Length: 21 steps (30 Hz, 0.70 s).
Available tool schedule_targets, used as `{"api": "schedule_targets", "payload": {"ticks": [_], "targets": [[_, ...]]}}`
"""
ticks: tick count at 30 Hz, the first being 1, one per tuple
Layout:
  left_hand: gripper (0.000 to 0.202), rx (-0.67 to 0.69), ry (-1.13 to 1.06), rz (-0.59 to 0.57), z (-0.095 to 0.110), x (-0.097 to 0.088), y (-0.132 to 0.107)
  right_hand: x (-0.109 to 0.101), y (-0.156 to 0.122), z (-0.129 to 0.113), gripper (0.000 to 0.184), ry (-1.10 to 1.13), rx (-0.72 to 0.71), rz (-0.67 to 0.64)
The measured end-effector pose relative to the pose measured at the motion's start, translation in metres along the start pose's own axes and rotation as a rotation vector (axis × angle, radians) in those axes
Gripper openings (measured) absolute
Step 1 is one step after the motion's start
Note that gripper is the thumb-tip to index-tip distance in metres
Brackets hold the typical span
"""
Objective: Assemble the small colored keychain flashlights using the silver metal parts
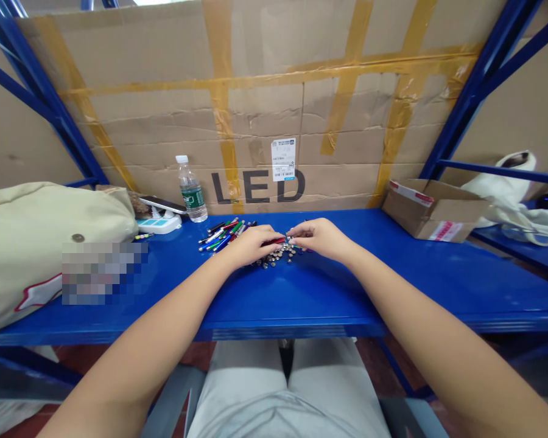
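Note:
My left hand (256,244) is closed around a slim red pen-like tube (278,241), whose end points to the right. Facing it, my right hand (317,236) pinches at the tube's end; what lies between its fingertips is too small to make out. Beneath and between both hands lies a heap of small shiny metal parts (274,259). Just beyond my left hand is a loose pile of pen-like tubes (221,236) in blue, green, red and black, partly hidden by that hand.
A water bottle (192,191) stands at the back left, beside a white power strip (159,224) and a phone (163,204). A cream bag (50,225) takes up the left end of the blue table (292,298). An open cardboard box (432,213) sits at right. A taped cardboard sheet (256,134) forms the back.

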<state>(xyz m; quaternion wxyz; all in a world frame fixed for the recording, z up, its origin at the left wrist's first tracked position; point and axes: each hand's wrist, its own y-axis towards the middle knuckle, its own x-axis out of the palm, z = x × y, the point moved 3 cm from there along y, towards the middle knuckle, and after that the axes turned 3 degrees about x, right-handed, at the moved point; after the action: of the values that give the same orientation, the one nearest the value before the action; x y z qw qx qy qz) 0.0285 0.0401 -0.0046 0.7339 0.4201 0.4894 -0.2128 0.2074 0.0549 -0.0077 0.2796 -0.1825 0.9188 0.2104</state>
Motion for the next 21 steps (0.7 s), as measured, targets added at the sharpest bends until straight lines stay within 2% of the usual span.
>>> {"api": "schedule_targets", "payload": {"ticks": [8, 11, 15, 18, 21], "targets": [[0.019, -0.097, -0.109, 0.101, 0.001, 0.000, 0.001, 0.000, 0.002, 0.003, 0.018, -0.073, -0.078, 0.009], [0.017, -0.114, -0.133, 0.132, 0.003, 0.000, 0.000, 0.001, 0.002, 0.001, 0.025, -0.133, -0.103, 0.025], [0.015, -0.141, -0.167, 0.224, 0.004, 0.000, 0.001, 0.008, 0.000, -0.005, 0.034, -0.322, -0.230, 0.109], [0.013, -0.122, -0.190, 0.290, 0.005, 0.000, 0.001, 0.015, 0.000, -0.006, 0.033, -0.395, -0.265, 0.171], [0.011, -0.082, -0.177, 0.302, 0.007, 0.002, 0.001, 0.019, 0.000, -0.004, 0.032, -0.392, -0.235, 0.167]]}}
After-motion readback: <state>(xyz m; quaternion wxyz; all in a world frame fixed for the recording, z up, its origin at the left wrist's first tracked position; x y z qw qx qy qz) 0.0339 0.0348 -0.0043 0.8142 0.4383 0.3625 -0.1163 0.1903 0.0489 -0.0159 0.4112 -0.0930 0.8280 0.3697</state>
